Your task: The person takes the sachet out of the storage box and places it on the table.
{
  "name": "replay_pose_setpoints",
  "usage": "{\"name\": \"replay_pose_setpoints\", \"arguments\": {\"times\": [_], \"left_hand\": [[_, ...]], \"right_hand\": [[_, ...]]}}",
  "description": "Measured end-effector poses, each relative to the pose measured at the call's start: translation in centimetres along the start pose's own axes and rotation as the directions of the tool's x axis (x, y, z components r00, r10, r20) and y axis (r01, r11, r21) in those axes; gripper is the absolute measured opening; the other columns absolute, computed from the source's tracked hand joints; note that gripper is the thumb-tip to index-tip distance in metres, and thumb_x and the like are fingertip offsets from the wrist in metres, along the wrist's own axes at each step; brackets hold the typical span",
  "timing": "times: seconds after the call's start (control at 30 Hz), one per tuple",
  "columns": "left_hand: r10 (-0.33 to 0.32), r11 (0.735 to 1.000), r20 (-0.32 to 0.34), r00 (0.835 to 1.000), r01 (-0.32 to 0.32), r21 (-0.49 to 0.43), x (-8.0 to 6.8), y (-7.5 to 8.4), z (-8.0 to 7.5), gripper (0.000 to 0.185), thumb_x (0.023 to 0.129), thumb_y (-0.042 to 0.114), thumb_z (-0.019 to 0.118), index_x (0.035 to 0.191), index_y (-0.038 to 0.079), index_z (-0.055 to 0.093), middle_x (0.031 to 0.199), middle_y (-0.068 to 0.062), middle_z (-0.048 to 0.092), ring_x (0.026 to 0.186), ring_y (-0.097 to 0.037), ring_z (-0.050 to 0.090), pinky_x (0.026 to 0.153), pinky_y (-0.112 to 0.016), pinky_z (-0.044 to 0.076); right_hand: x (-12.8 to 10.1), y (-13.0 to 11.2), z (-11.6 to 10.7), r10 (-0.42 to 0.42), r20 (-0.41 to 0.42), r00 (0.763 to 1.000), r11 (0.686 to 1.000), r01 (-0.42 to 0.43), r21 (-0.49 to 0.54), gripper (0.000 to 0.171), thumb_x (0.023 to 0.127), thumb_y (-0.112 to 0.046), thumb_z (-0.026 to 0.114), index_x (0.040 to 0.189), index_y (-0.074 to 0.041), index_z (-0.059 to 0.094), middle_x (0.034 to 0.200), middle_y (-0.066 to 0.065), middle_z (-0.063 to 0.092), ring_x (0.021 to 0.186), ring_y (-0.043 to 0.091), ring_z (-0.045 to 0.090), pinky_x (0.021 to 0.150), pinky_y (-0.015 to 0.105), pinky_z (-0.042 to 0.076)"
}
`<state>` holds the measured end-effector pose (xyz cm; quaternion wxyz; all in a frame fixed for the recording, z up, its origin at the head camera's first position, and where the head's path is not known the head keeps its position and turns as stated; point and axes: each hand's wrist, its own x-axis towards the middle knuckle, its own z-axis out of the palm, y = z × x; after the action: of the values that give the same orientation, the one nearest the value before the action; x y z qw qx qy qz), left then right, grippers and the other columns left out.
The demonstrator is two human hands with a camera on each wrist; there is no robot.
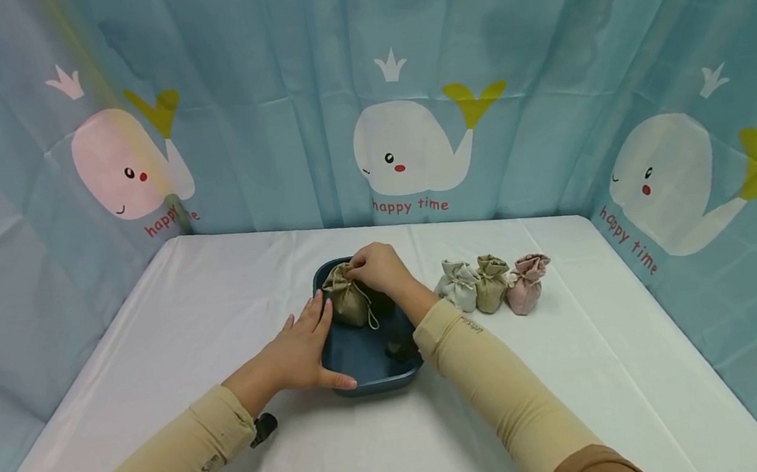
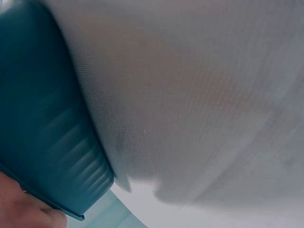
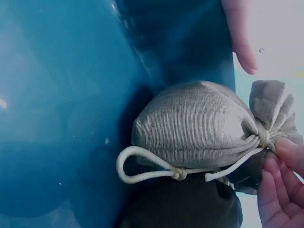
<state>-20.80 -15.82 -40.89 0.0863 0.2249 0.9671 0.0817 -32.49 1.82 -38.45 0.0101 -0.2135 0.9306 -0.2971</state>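
A dark blue tray [image 1: 357,357] lies mid-table. My right hand [image 1: 357,269] pinches the gathered top of an olive-brown drawstring pouch [image 1: 347,303] that stands in the tray's far part. In the right wrist view the pouch [image 3: 194,123] lies over a dark pouch [image 3: 190,206], its cord looped in front, and my fingers [image 3: 280,190] hold its neck. My left hand [image 1: 305,344] rests flat against the tray's left rim, fingers straight, thumb along the front corner. The left wrist view shows only the tray's outer wall [image 2: 42,118] and the cloth [image 2: 190,95].
Three more pouches stand in a row right of the tray: a pale grey one [image 1: 457,286], an olive green one [image 1: 491,283] and a pink one [image 1: 527,285]. Another dark pouch [image 1: 402,350] lies in the tray's near right corner. Whale-print curtains enclose the white table [image 1: 185,320].
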Motion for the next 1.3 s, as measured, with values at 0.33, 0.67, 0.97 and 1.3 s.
{"name": "replay_pose_setpoints", "arguments": {"times": [0.33,0.67,0.97,1.3], "left_hand": [[0.001,1.0,-0.004,1.0,-0.001,0.0,0.0,0.1,-0.1,0.135,0.054,0.088,0.05,0.146,0.002,0.001,0.151,-0.016,-0.01,0.139,-0.029,-0.003,0.105,-0.057,0.015],[-0.002,1.0,-0.003,1.0,0.002,-0.002,0.0,0.1,0.0,0.135,0.054,0.087,0.051,0.146,0.001,0.003,0.151,-0.017,-0.01,0.139,-0.03,-0.002,0.105,-0.058,0.015],[-0.004,1.0,0.004,1.0,0.004,0.007,-0.1,0.1,-0.2,0.137,0.052,0.09,0.047,0.146,0.0,0.005,0.151,-0.017,-0.01,0.139,-0.03,-0.003,0.105,-0.057,0.015],[-0.002,1.0,0.001,1.0,0.002,0.01,0.0,0.1,-0.1,0.136,0.053,0.088,0.049,0.146,-0.001,0.005,0.151,-0.018,-0.008,0.139,-0.03,-0.002,0.105,-0.058,0.016]], "right_hand": [[-0.7,-0.4,-1.6,-0.043,-0.011,0.999,0.998,0.044,0.049,0.026,0.085,-0.021,0.064,0.064,-0.005,0.067,0.049,-0.004,0.046,0.048,0.012,0.043,0.047,0.023,0.033],[-1.6,-0.9,-3.1,-0.034,0.001,0.999,0.995,0.034,0.096,0.021,0.087,-0.022,0.063,0.071,-0.009,0.07,0.059,-0.003,0.057,0.055,0.014,0.05,0.053,0.024,0.039],[-2.3,-1.5,-4.3,-0.008,0.011,1.0,0.99,0.006,0.139,0.019,0.086,-0.023,0.064,0.07,-0.013,0.068,0.068,-0.003,0.062,0.063,0.014,0.054,0.056,0.025,0.043],[-3.2,-1.6,-5.7,-0.023,-0.011,1.0,0.981,0.024,0.195,0.02,0.085,-0.023,0.065,0.067,-0.015,0.067,0.063,-0.001,0.059,0.058,0.017,0.053,0.051,0.026,0.042]]}}
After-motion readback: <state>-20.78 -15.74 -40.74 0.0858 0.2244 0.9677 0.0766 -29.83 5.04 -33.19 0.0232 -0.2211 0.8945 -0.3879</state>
